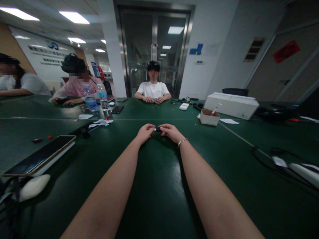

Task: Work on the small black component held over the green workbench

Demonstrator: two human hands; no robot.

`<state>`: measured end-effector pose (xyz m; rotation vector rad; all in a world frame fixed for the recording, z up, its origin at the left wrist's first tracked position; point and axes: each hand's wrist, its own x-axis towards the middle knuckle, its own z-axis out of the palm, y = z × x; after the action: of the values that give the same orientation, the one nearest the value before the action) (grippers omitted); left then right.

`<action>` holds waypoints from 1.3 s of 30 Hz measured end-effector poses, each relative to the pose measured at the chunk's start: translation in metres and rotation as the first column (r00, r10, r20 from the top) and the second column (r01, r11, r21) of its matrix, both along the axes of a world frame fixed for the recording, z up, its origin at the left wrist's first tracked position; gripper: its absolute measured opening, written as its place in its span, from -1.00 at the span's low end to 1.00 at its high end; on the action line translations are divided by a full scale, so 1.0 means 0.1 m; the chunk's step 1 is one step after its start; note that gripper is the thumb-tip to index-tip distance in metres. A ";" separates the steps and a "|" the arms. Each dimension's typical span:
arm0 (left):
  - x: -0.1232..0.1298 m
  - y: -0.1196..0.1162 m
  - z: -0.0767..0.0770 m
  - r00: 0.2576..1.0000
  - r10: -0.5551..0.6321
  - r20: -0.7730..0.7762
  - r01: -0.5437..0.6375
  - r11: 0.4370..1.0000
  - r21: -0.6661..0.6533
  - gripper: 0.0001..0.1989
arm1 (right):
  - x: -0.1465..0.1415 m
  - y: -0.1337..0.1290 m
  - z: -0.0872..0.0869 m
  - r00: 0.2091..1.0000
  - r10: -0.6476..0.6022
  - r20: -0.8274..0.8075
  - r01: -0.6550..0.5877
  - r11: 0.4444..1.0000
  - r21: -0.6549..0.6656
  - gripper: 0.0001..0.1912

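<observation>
Both arms stretch forward over the dark green table [159,186]. Between my fingertips is a small black object with a silvery part [157,129], too small to name surely. My left hand [146,133] pinches its left, silvery end with thumb and fingers. At the right, black end, my right hand [171,132] is closed on it in the same way, with a silver bracelet [182,142] at the wrist. The fingers cover much of the object, which is held roughly level just over the tabletop or touching it; I cannot tell which.
At left lie a phone on a white box [42,156], a white mouse-shaped thing [35,187] and crumpled paper [101,123]. Water bottles [103,99] stand beyond. On the right are a small cardboard box [210,118], a long white box [230,105] and cables [264,154]. Several people sit around.
</observation>
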<state>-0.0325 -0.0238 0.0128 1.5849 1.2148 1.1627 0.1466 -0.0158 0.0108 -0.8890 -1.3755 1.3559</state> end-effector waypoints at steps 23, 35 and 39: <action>-0.02 0.00 0.00 0.998 -0.036 -0.044 0.036 0.999 -0.005 -0.73 | 0.00 0.00 0.01 1.000 -0.001 0.003 0.001 1.000 -0.021 -0.83; -0.01 -0.01 0.01 1.000 -0.022 -0.020 0.022 1.000 -0.020 -0.77 | 0.00 0.01 0.00 1.000 0.000 0.002 0.000 1.000 -0.012 -0.83; -0.01 -0.01 0.01 0.999 -0.029 -0.014 0.028 0.999 -0.030 -0.76 | 0.00 0.01 0.00 1.000 -0.005 0.007 0.005 1.000 -0.017 -0.84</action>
<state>-0.0333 -0.0248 0.0138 1.5858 1.2098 1.1123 0.1461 -0.0152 0.0111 -0.9088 -1.3673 1.3639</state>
